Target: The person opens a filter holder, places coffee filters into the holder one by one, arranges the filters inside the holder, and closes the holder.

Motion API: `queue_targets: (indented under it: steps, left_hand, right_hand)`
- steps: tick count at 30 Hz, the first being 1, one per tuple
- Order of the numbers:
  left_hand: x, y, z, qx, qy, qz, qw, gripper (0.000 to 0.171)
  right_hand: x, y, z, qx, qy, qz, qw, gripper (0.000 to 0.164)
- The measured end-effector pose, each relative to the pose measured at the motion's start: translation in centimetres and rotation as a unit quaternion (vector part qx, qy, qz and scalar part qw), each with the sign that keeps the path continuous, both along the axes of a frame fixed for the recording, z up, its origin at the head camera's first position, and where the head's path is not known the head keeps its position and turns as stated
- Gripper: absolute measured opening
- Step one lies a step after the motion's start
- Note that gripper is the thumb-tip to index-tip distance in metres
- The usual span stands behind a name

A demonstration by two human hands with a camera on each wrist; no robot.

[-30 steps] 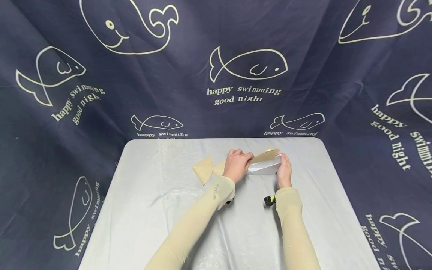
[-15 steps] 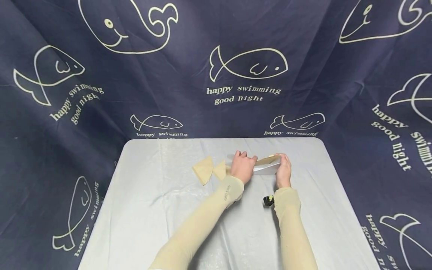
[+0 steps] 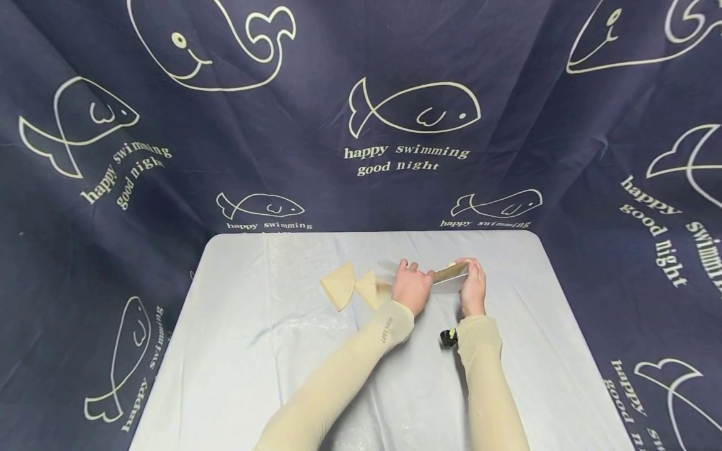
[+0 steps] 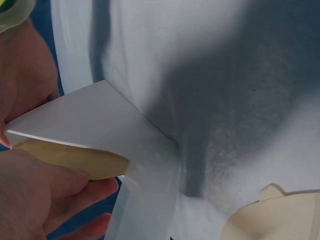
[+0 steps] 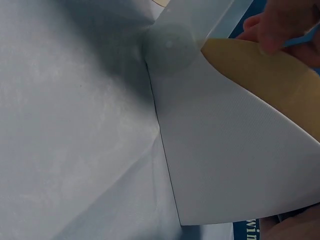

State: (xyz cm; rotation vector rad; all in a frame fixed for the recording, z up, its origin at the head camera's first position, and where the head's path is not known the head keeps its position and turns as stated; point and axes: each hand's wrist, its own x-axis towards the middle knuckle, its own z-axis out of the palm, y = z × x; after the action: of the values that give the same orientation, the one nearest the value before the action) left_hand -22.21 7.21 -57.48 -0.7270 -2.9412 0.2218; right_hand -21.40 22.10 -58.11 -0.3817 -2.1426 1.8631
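Near the back of the table, my left hand (image 3: pixel 413 288) grips a tan paper coffee filter (image 3: pixel 451 272) from the left. The filter sits partly inside a white fan-shaped sleeve (image 5: pixel 225 140), its curved edge showing above the sleeve's rim in both wrist views. My right hand (image 3: pixel 474 288) holds the sleeve's right end, its fingers wrapped over the far side. A clear plastic part (image 4: pixel 147 200) extends from the sleeve's left end. In the right wrist view, left fingertips lie against the tan paper while the right hand is mostly hidden behind the sleeve.
Two loose tan filters lie left of my hands: a larger-looking outer one (image 3: pixel 338 287) and an inner one (image 3: pixel 366 287). A pale cloth covers the table (image 3: pixel 237 351). Dark blue curtains (image 3: pixel 316 125) with fish drawings stand behind and at both sides.
My left hand has moved right along the sleeve, and the tan filter has sunk lower into it. More of the inner loose filter and the clear plastic shows. The right hand stays nearly still.
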Motion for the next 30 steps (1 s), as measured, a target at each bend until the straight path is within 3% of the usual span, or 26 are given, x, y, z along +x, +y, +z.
queue_targets:
  steps: [12,17,24,30]
  left_hand:
    - [-0.4,0.0,-1.4,-0.006,0.028,-0.009,0.9995,0.015]
    - [-0.5,-0.3,-1.3,-0.007,0.047,-0.027,0.9985,0.016]
    - [-0.7,-0.9,-1.3,-0.012,0.042,-0.042,0.9981,0.017]
    - [-0.4,-1.3,-0.3,0.007,0.051,-0.054,0.9972,0.019]
  right_hand:
    - [0.1,-0.2,0.2,0.004,-0.010,0.009,1.000,0.045]
    - [-0.1,0.0,0.3,-0.009,-0.019,0.005,1.000,0.044]
    - [0.0,0.2,0.4,-0.011,-0.018,0.012,1.000,0.045]
    - [0.1,0.2,0.4,0.001,-0.022,0.008,1.000,0.044]
